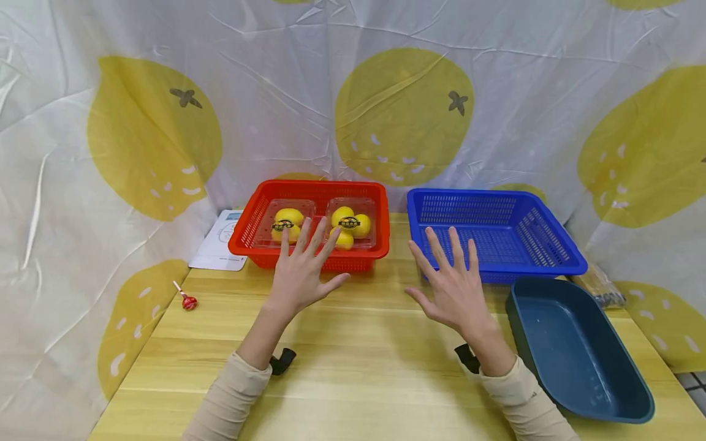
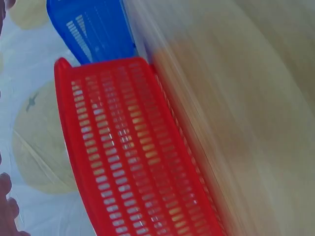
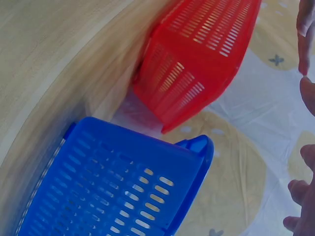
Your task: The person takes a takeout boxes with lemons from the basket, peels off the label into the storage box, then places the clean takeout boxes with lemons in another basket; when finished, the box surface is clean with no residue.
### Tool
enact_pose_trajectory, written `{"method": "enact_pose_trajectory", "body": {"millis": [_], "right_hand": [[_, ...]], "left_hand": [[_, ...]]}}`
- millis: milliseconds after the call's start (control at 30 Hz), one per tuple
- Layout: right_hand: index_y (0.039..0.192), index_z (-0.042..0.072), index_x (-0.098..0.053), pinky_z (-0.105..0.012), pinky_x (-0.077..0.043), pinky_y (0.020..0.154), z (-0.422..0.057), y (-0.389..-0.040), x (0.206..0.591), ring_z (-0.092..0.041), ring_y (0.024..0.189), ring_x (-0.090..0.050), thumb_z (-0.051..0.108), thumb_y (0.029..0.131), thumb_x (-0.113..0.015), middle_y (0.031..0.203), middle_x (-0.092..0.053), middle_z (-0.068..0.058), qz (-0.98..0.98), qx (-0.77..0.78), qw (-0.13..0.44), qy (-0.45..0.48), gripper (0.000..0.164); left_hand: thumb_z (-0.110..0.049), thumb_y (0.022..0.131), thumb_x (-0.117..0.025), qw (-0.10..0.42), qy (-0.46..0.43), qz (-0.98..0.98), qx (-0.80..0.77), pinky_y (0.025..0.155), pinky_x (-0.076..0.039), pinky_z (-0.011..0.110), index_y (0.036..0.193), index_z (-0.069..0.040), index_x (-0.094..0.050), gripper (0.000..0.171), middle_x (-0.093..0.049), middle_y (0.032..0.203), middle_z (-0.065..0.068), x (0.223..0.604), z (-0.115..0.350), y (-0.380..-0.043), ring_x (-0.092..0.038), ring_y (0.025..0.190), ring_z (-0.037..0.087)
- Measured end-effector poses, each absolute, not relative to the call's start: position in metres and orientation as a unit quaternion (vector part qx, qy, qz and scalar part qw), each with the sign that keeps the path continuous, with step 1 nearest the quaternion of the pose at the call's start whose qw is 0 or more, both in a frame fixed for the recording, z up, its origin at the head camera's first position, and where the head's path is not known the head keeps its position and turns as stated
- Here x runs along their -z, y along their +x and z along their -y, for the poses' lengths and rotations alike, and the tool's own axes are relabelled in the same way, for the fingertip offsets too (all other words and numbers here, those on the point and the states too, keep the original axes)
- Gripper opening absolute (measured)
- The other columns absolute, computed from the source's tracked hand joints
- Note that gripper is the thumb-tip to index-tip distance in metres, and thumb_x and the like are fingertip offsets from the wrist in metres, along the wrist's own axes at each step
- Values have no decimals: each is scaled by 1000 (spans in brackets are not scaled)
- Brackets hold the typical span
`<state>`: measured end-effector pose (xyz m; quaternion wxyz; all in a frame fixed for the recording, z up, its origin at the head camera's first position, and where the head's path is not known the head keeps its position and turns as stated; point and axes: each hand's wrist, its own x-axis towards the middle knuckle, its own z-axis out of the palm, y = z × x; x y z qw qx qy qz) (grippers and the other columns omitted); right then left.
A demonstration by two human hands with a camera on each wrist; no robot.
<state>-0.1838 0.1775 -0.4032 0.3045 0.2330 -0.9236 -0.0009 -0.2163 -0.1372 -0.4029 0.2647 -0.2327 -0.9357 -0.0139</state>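
Observation:
My left hand (image 1: 299, 277), fingers spread and straight, hovers in front of the red basket (image 1: 309, 254) and holds nothing. In that basket lie two clear plastic boxes of lemons, a left box (image 1: 289, 218) and a right box (image 1: 353, 223), each with a dark label. My right hand (image 1: 453, 286) is likewise spread and bare, held near the front left of the blue basket (image 1: 529, 267). No contents show inside the blue basket. Both wrist views catch the baskets' slotted sides, with only fingertips (image 2: 11, 209) at the edge of the left one and fingers (image 3: 306, 191) at the edge of the right one.
A dark teal basin (image 1: 579, 349) stands at the right edge of the wooden table (image 1: 375, 380). Behind it lies a clear plastic packet (image 1: 601, 285). To the left are a red lollipop (image 1: 189, 301) and a white printed sheet (image 1: 217, 251). A lemon-print curtain (image 1: 276, 110) hangs behind.

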Motion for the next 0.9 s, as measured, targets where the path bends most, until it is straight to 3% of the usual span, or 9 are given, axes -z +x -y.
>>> {"method": "enact_pose_trajectory", "body": {"millis": [133, 267, 533, 767, 833, 900], "right_hand": [[154, 29, -28, -70, -9, 115, -176, -183, 405, -43, 150, -4, 73, 92, -24, 164, -16, -9, 926, -1, 295, 235, 77], [155, 28, -28, -69, -9, 115, -176, -183, 407, -43, 150, -4, 71, 91, -28, 163, -19, -10, 925, -1, 297, 236, 76], [155, 28, -27, -68, -7, 116, -175, -185, 406, -43, 150, -5, 70, 91, -30, 163, -20, -10, 922, -3, 303, 240, 77], [154, 28, -29, -69, -10, 115, -174, -186, 407, -43, 150, -6, 73, 92, -24, 164, -17, -9, 924, -4, 295, 242, 77], [154, 28, -29, -70, -12, 115, -174, -186, 408, -44, 149, -7, 73, 91, -25, 164, -16, -8, 926, -2, 292, 241, 77], [154, 28, -28, -70, -13, 114, -174, -185, 409, -44, 149, -8, 72, 91, -30, 165, -15, -8, 926, 1, 290, 240, 77]], "left_hand": [[-79, 87, -35, 220, -211, 951, 46, 119, -7, 66, 158, -27, -13, 90, -8, 166, 3, 400, 155, -222, 1, 154, 30], [-72, 86, -50, 163, -183, 965, 93, 119, -4, 65, 158, -28, -10, 94, -7, 166, 4, 396, 179, -232, 0, 153, 32], [-72, 86, -48, 108, -128, 973, 159, 118, -2, 67, 157, -30, -7, 93, -8, 166, 4, 391, 235, -263, -3, 152, 36], [-74, 86, -46, 64, -76, 977, 190, 115, -3, 71, 158, -18, -13, 97, -16, 164, 15, 397, 274, -281, -6, 150, 44], [-75, 85, -45, 49, -61, 975, 209, 114, -9, 72, 158, -18, -12, 98, -16, 163, 16, 401, 282, -284, -8, 149, 46], [-74, 86, -46, 38, -50, 969, 238, 110, -22, 71, 158, -20, -10, 97, -20, 162, 19, 405, 288, -284, -19, 146, 46]]}}
